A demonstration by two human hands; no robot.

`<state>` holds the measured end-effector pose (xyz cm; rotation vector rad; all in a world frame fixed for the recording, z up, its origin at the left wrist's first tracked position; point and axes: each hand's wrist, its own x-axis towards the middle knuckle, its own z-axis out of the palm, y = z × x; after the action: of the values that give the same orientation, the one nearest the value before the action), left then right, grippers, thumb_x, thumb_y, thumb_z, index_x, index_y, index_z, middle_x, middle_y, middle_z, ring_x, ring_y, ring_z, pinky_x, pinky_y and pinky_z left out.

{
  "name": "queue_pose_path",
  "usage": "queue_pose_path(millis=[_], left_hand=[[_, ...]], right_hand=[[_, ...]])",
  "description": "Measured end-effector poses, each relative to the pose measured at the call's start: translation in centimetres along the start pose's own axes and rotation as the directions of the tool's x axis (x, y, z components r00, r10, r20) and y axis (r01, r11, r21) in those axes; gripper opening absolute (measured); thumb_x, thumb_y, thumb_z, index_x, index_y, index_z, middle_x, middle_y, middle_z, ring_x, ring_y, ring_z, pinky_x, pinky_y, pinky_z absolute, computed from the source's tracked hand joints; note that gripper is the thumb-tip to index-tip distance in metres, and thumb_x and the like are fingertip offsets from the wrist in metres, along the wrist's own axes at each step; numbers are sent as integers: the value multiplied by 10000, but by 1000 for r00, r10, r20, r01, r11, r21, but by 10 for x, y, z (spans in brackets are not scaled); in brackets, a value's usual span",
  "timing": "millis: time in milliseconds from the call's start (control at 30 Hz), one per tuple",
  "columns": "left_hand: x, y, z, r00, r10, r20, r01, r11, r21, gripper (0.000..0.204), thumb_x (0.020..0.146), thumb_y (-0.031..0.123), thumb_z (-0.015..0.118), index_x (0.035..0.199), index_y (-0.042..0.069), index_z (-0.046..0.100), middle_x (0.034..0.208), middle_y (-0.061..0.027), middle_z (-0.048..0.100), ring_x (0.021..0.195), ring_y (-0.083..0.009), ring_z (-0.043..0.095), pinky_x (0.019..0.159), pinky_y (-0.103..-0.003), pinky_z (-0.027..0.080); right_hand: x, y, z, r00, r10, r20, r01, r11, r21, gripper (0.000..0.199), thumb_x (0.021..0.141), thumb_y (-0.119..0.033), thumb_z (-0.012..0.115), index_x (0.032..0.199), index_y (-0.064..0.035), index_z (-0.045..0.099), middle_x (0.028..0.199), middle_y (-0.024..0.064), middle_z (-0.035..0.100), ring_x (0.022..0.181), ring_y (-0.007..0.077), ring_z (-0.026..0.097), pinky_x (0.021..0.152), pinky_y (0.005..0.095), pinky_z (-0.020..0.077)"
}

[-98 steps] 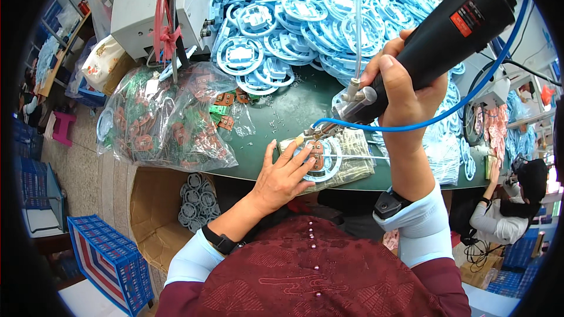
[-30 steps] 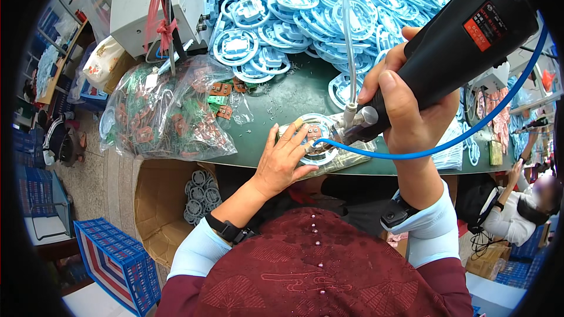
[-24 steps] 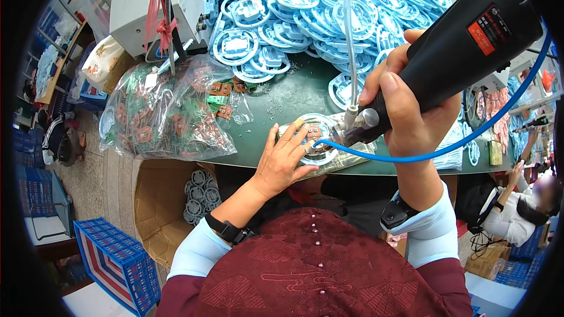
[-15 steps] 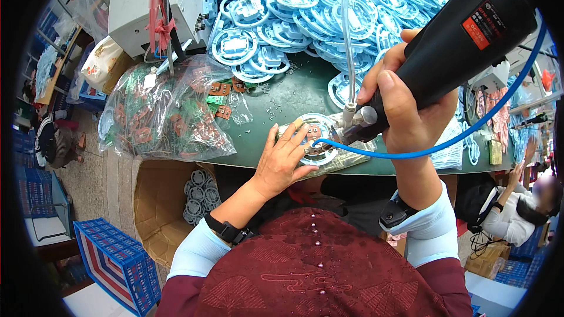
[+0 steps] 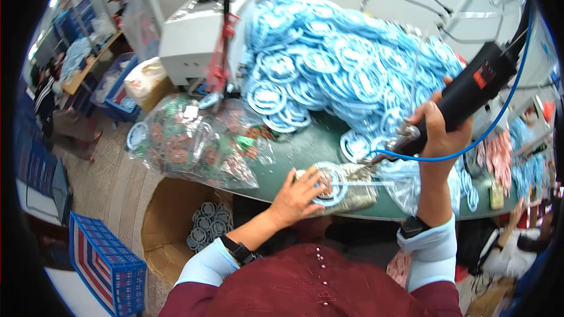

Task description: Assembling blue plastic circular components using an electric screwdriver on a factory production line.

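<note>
My right hand (image 5: 442, 128) grips a black powered screwdriver (image 5: 473, 87) by its body. The tool is tilted, its metal nose (image 5: 405, 136) pointing down and left, apart from the work. A blue hose (image 5: 486, 135) curves from its back end round to the nose. On the near edge of the bench, my left hand (image 5: 294, 201) lies with fingers stretched over a pale blue plastic ring part (image 5: 341, 192). A small brown circuit board (image 5: 325, 183) shows inside the ring, partly under my fingertips. Beneath the part is a crumpled wrapped pad (image 5: 363, 196).
A large heap of pale blue ring parts (image 5: 329, 64) covers the back of the green bench (image 5: 294, 151). At left are a clear bag of circuit boards (image 5: 194, 147) and a grey machine (image 5: 197, 38). Below stand a cardboard box (image 5: 158, 217) with parts and a blue crate (image 5: 108, 264).
My right hand has drawn the screwdriver away from the ring part, up and to the right. My left hand stays on the part. The whole view has shifted, showing more of the bench's back.
</note>
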<state>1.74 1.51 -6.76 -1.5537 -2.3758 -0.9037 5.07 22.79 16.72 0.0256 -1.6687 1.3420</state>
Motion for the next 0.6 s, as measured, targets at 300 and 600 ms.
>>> queue_pose_path(millis=[300, 600], left_hand=[[10, -19, -9, 994, -61, -96, 55, 997, -57, 483, 800, 261, 727, 1223, 94, 566, 1384, -164, 480, 1314, -340, 426, 1054, -528, 334], [118, -125, -57, 903, -155, -400, 225, 965, 136, 378, 748, 132, 755, 1092, 36, 630, 1113, -167, 599, 1000, -326, 585, 859, -392, 481]], right_hand=[[1, 71, -53, 996, 79, -32, -84, 980, -182, 419, 827, -63, 690, 1182, -4, 476, 924, 73, 577, 785, 135, 595, 738, 288, 496], [-46, 83, -98, 983, -175, -60, 134, 895, -426, 281, 868, 59, 571, 1140, 10, 519, 1014, 66, 495, 900, 135, 508, 812, 261, 433]])
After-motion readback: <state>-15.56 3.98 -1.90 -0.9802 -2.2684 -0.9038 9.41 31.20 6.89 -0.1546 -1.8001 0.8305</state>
